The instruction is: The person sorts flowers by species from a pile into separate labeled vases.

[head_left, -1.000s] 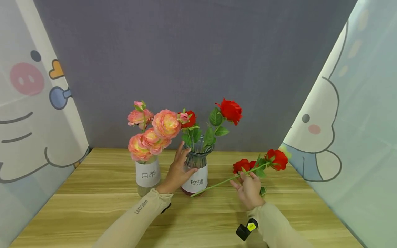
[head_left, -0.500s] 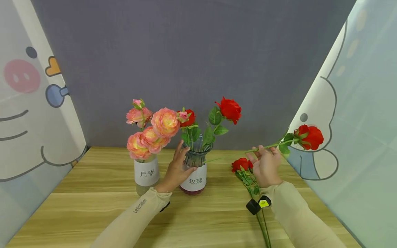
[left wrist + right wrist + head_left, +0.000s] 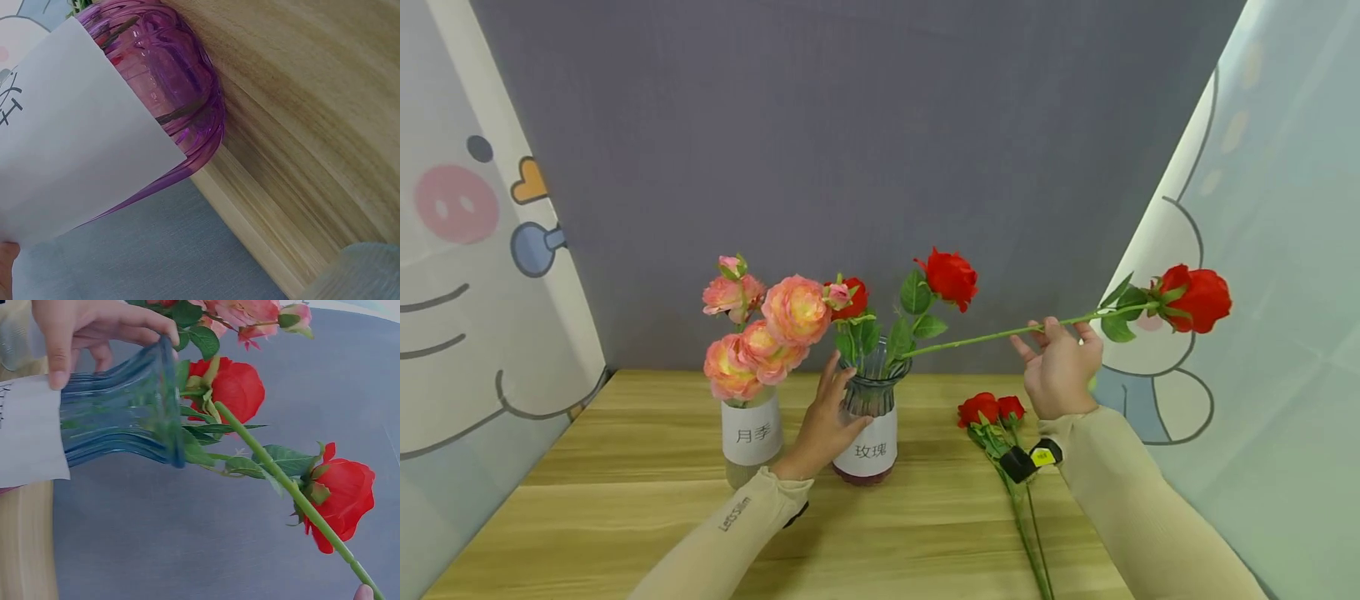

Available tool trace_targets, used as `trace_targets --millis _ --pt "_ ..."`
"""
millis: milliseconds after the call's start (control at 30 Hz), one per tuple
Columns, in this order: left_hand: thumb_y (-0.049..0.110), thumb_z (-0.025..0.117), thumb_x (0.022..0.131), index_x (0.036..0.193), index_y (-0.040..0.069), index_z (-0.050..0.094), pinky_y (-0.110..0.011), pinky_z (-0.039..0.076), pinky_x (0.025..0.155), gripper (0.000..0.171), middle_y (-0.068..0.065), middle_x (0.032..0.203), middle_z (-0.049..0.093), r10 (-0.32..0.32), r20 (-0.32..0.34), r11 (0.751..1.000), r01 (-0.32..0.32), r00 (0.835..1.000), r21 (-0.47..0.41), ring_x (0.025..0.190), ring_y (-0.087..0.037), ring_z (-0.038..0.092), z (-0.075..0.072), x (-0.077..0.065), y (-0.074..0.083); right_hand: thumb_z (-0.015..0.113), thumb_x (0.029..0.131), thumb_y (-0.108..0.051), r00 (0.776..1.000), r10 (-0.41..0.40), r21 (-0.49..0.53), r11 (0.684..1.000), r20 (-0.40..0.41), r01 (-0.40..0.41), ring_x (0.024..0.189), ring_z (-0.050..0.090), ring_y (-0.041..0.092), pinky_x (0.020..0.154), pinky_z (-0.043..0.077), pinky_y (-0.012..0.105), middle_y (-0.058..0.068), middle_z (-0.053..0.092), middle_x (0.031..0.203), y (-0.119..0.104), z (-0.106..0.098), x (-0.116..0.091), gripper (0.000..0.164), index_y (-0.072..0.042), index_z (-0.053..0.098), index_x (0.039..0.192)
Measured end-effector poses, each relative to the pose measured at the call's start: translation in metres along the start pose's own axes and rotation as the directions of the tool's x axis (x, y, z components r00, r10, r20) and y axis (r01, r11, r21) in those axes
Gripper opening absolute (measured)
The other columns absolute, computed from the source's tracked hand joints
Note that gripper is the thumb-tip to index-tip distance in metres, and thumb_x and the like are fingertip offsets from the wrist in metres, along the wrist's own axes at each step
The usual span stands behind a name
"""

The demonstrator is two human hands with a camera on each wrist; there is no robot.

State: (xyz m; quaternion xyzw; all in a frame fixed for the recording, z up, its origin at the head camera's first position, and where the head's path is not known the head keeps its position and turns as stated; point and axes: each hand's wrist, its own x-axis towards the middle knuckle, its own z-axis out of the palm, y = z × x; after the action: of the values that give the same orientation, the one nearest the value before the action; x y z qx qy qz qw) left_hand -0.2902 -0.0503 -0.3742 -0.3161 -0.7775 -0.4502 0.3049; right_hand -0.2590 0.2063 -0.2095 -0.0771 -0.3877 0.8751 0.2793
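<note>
My left hand (image 3: 822, 425) holds the ribbed glass vase (image 3: 872, 402) at its neck, thumb in front and fingers at the side. A white label wraps the vase, and its purple base (image 3: 181, 87) shows in the left wrist view. Two red roses (image 3: 950, 278) with green leaves stand in it. With my right hand (image 3: 1063, 371) I pinch the stem of another red rose (image 3: 1197, 298), bloom to the right. That stem (image 3: 300, 499) slants toward the vase's mouth; its cut end appears just outside the rim in the right wrist view.
Left of my left hand stands a second labelled vase (image 3: 752, 429) with pink-yellow flowers (image 3: 796, 310). More red roses (image 3: 979, 410) lie on the wooden table (image 3: 925, 533), under my right forearm. A grey backdrop (image 3: 880, 167) closes off the back.
My right hand has lifted the rose off the table, moving up and right. The stem's end has swung up from beside the label to the vase's mouth. The left hand stays on the vase.
</note>
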Motion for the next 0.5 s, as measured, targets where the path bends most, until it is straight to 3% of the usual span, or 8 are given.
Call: trace_targets --millis 200,500 --pt "-0.006 0.08 0.072 0.134 0.0 0.036 -0.05 0.051 0.078 0.076 -0.031 0.15 0.013 0.004 0.002 1.0 -0.004 1.0 -0.013 0.119 -0.047 0.047 0.0 -0.002 0.0 0.045 0.099 -0.004 0.998 -0.061 -0.047 0.997 0.006 0.061 0.082 0.053 0.02 0.061 0.056 0.034 0.007 0.045 0.104 0.001 0.01 -0.002 0.028 -0.013 0.028 0.12" --pt "-0.007 0.081 0.069 0.136 0.004 0.032 -0.045 0.052 0.069 0.084 -0.032 0.149 0.015 0.08 -0.027 0.997 -0.079 0.996 0.019 0.114 -0.046 0.051 0.001 -0.001 -0.006 0.052 0.097 -0.006 0.99 -0.102 -0.145 0.983 0.098 0.115 0.078 0.056 0.018 0.059 0.056 0.031 0.007 0.046 0.094 0.012 0.032 -0.015 0.034 -0.013 0.034 0.124"
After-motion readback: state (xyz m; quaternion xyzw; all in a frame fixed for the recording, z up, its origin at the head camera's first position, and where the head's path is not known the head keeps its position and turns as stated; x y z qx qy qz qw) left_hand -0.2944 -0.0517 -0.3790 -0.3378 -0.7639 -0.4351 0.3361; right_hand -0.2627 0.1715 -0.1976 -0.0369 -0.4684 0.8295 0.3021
